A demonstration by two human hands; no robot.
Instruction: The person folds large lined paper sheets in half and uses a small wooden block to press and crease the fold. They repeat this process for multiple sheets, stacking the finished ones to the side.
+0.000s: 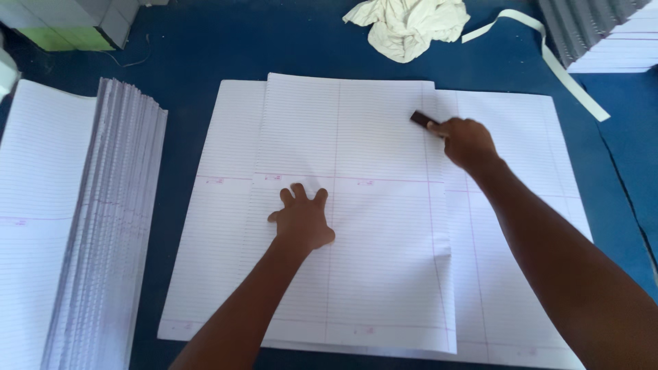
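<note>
Your left hand (301,218) lies flat with its fingers spread wide, pressing down on the folded sheet (356,205) of thin white lined paper. That sheet sits in the middle of the view, on top of a bigger flat sheet (521,226) of the same smooth paper, with pale pink lines crossing both.

Your right hand (467,142), at about 2 o'clock from the left one, is closed around a small dark block (423,119). The block looks hard and flat, but it is too small and blurry to tell what it is made of. Its tip touches the folded sheet near the right edge.

At 9 o'clock stands a thick paper stack (103,226), its many thin edges fanned like steps. At 12 o'clock a crumpled cream cloth (408,24) lies soft and lumpy. A long pale strip (558,65) curls at 1 o'clock. Everything rests on a dark blue table (205,48).
</note>
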